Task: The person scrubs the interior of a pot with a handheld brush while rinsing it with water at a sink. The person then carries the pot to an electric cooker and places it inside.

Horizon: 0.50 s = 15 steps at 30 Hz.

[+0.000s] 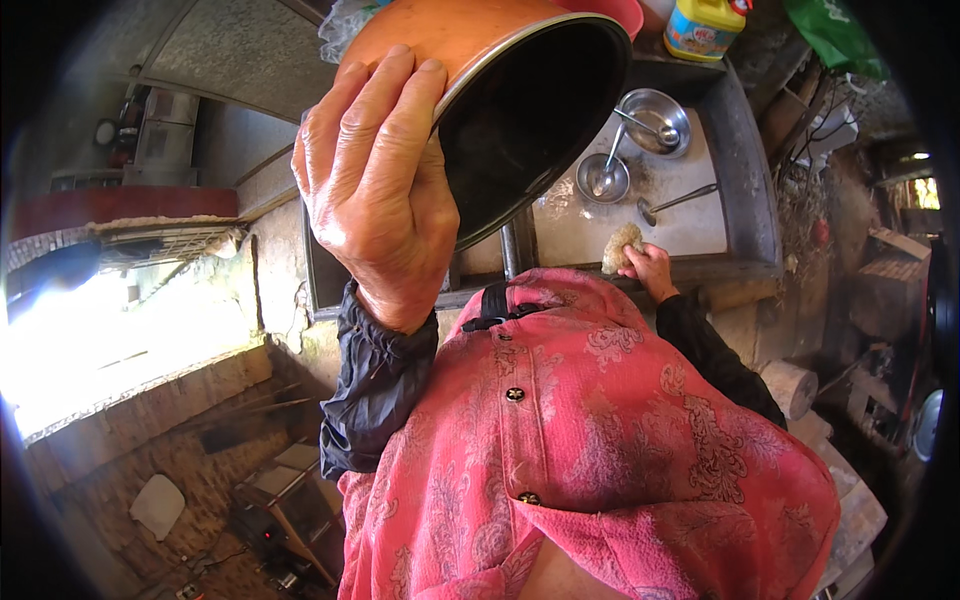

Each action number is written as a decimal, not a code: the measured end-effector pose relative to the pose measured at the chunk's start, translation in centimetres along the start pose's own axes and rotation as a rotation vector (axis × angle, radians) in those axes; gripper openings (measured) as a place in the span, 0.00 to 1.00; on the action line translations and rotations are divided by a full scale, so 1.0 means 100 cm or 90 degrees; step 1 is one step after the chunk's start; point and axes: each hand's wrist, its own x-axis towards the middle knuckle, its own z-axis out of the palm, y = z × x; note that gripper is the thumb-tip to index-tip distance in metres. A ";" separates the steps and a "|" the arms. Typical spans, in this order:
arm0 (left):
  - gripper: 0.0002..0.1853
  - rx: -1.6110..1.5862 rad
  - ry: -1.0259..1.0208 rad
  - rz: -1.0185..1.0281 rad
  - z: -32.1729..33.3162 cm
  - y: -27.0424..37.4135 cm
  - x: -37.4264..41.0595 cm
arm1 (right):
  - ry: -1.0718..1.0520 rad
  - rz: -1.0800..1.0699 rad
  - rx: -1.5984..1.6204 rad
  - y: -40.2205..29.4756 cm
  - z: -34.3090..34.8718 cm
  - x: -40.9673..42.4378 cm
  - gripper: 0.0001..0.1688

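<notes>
Raised close to the camera, my left hand (386, 184) grips the rim of a large orange pot (457, 34) with a dark interior. The pot is tilted, its mouth facing toward me. My right hand (649, 268) is lower down at the front edge of a sink basin (694, 217), pinching a pale loofah-like scrubber (622, 248). In the basin lie a steel bowl (660, 112) with a ladle in it, a smaller steel bowl-shaped utensil (600, 184), and a long-handled ladle (679, 202).
A yellow detergent jug (705, 28) and part of a pink basin (619, 13) stand behind the sink. A green bag (838, 37) is at the far right. The sink's dark raised wall (750, 161) borders the basin. Clear plastic (341, 30) shows beside the pot.
</notes>
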 end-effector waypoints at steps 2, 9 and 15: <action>0.14 0.001 -0.001 -0.003 -0.003 -0.001 -0.001 | -0.005 -0.004 -0.001 -0.002 0.001 -0.003 0.17; 0.16 -0.130 0.045 -0.232 -0.026 -0.029 -0.015 | 0.015 -0.029 0.030 -0.005 0.004 -0.006 0.17; 0.16 -0.017 0.076 -0.283 -0.071 -0.063 -0.044 | 0.017 -0.008 0.058 0.001 0.007 0.000 0.16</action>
